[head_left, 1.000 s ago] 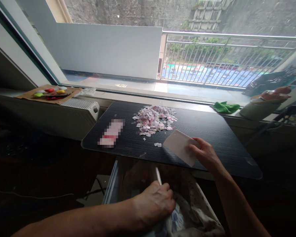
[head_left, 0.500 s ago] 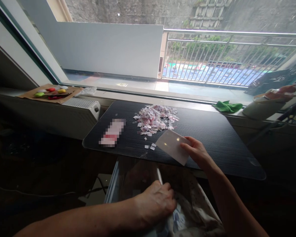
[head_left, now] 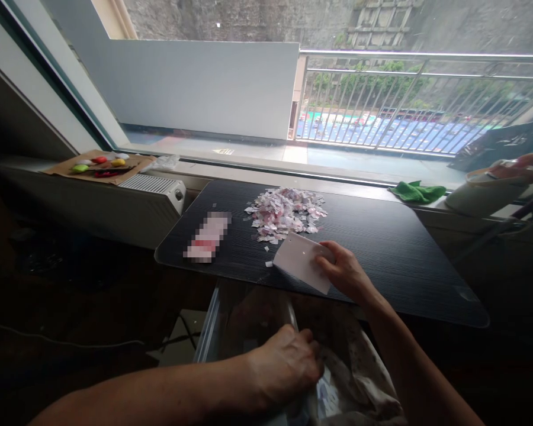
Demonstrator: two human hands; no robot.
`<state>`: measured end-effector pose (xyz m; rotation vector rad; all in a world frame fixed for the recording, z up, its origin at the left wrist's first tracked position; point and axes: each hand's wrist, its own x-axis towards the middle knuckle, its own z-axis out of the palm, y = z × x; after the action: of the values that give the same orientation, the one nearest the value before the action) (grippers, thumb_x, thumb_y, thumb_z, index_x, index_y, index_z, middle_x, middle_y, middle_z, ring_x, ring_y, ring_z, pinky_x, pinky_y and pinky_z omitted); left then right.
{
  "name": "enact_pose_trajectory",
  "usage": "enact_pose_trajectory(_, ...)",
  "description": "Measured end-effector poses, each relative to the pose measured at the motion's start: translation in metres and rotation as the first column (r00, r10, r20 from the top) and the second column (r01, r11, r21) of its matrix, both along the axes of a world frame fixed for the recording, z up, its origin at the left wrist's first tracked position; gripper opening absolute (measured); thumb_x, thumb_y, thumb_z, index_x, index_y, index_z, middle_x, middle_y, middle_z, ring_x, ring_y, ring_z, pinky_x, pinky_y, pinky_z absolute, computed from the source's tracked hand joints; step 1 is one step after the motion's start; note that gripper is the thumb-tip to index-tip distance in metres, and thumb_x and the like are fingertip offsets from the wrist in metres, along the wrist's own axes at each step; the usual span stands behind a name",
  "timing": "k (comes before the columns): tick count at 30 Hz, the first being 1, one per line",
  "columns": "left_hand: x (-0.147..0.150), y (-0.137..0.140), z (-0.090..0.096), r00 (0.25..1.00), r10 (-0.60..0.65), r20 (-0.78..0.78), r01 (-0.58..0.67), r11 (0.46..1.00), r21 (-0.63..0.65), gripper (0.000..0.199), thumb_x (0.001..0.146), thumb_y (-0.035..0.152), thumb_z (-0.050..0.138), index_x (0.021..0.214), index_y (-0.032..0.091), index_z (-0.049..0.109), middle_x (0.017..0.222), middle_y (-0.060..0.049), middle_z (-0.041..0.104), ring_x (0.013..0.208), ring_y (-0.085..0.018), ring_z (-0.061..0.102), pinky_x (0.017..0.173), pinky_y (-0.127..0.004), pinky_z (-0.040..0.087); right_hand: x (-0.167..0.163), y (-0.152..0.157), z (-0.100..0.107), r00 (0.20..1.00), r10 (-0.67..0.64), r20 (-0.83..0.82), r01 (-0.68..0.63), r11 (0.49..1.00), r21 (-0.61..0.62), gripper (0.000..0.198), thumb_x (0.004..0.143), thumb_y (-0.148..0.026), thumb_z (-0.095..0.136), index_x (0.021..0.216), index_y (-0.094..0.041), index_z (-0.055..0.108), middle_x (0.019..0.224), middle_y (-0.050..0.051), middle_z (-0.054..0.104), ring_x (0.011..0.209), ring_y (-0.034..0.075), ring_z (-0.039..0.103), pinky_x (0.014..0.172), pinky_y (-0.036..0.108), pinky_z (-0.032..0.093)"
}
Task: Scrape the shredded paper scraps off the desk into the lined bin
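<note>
My right hand [head_left: 341, 269] pinches a whitish, translucent flat plastic sheet [head_left: 301, 260] by its right side. The sheet is tilted over the front part of the black tabletop [head_left: 382, 260], close to the near edge. Beyond it lies a heap of small torn paper pieces [head_left: 284, 210]. A loose paper scrap [head_left: 269, 264] rests by the sheet's left corner. Below the table edge, my left hand [head_left: 288, 361] is closed on the rim of a clear plastic container [head_left: 244, 313]; its fingertips are hidden. Pale paper bits [head_left: 326, 393] show under that hand.
A pinkish, blurred-out strip [head_left: 208, 236] lies on the table's left. At the window stand a radiator [head_left: 153, 192], a cardboard piece [head_left: 66, 168] with colourful items, a green cloth [head_left: 417, 191] and a pale green bucket [head_left: 484, 192]. Patterned fabric [head_left: 359, 361] covers my lap.
My right hand and the plastic sheet have moved slightly left, over where loose scraps lay, so fewer show. My left hand keeps its grip. The view has shifted a little.
</note>
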<state>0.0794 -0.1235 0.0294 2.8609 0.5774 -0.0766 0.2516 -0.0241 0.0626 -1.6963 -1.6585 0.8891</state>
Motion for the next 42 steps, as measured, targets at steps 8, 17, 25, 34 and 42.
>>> enact_pose_trajectory(8, -0.003, -0.002, 0.004, 1.0, 0.007, -0.011, -0.007, 1.0, 0.003, 0.007, 0.089, 0.014, 0.056, 0.091, 0.013, 0.062, 0.092, -0.007, 0.063, 0.092, -0.023, 0.054, 0.067, -0.032, 0.039, -0.01, 0.001, -0.002, 0.997, 0.05, 0.067, -0.052, 0.998, 0.028, 0.036, 0.072, -0.029, 0.052, 0.105, -0.017, 0.063, 0.081, 0.005, 0.067, 0.067, 0.017, 0.058, 0.058, 0.025, 0.045)
enact_pose_trajectory(17, -0.004, -0.002, -0.001, 1.0, 0.011, 0.012, -0.011, 1.0, -0.011, 0.008, 0.09, 0.013, 0.055, 0.086, 0.014, 0.061, 0.086, -0.007, 0.062, 0.086, -0.022, 0.055, 0.066, -0.032, 0.038, 0.015, -0.006, 0.014, 0.982, 0.009, 0.191, -0.015, 0.999, 0.028, 0.036, 0.072, -0.03, 0.052, 0.103, -0.017, 0.065, 0.078, 0.004, 0.067, 0.065, 0.017, 0.059, 0.058, 0.027, 0.045)
enact_pose_trajectory(25, -0.007, -0.005, -0.002, 0.999, 0.006, 0.032, -0.007, 0.999, 0.034, 0.013, 0.094, 0.017, 0.05, 0.1, 0.014, 0.061, 0.104, -0.009, 0.063, 0.102, -0.023, 0.053, 0.079, -0.033, 0.039, -0.014, 0.004, 0.004, 0.981, 0.092, 0.172, -0.108, 0.991, 0.085, 0.037, 0.076, -0.029, 0.051, 0.109, -0.018, 0.064, 0.084, 0.004, 0.069, 0.066, 0.017, 0.059, 0.06, 0.027, 0.045)
enact_pose_trajectory(34, -0.01, -0.005, 0.002, 0.998, 0.029, 0.054, -0.029, 1.0, 0.003, 0.011, 0.093, 0.017, 0.052, 0.101, 0.016, 0.06, 0.104, -0.009, 0.063, 0.101, -0.021, 0.053, 0.081, -0.032, 0.038, -0.009, 0.009, 0.008, 0.96, 0.044, 0.275, -0.084, 0.987, 0.138, 0.036, 0.078, -0.03, 0.051, 0.11, -0.02, 0.064, 0.085, 0.006, 0.071, 0.073, 0.021, 0.062, 0.066, 0.03, 0.046)
enact_pose_trajectory(42, -0.01, -0.005, 0.008, 0.997, 0.037, 0.075, -0.038, 0.999, 0.015, 0.008, 0.091, 0.015, 0.054, 0.096, 0.016, 0.06, 0.097, -0.008, 0.062, 0.094, -0.02, 0.052, 0.078, -0.031, 0.039, -0.021, 0.007, 0.014, 0.955, 0.115, 0.272, -0.168, 0.97, 0.178, 0.035, 0.08, -0.029, 0.05, 0.111, -0.021, 0.065, 0.086, 0.005, 0.072, 0.07, 0.019, 0.062, 0.065, 0.029, 0.046)
